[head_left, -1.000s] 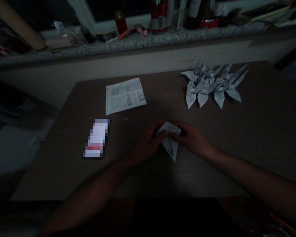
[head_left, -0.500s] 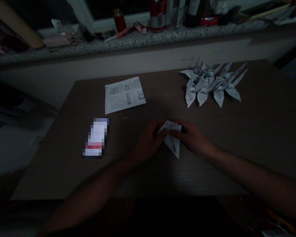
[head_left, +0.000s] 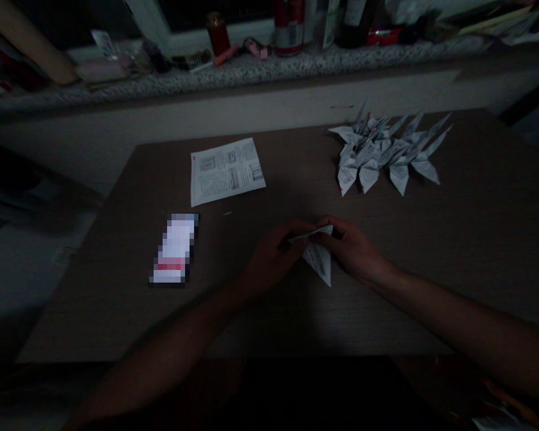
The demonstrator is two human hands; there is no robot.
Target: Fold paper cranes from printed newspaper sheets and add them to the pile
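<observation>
Between my two hands is a folded piece of printed paper, its pointed end aimed down toward me. My left hand grips its left side, with the thumb on the near face. On the right edge, my right hand pinches the paper near its upper corner. Both hands' fingertips meet at the top fold and partly hide it. Farther back on the right stand several folded paper figures with pointed tips, packed close together.
A flat printed sheet lies at the back left of the wooden table. Nearer me is a phone with a lit, blurred screen. Behind, a stone windowsill carries a red can, a small red jar and other clutter.
The paper's top flap, facing me before, now shows only as a thin edge under the fingers. My fingertips have closed together over the top, and the paper's tip has shifted slightly right.
</observation>
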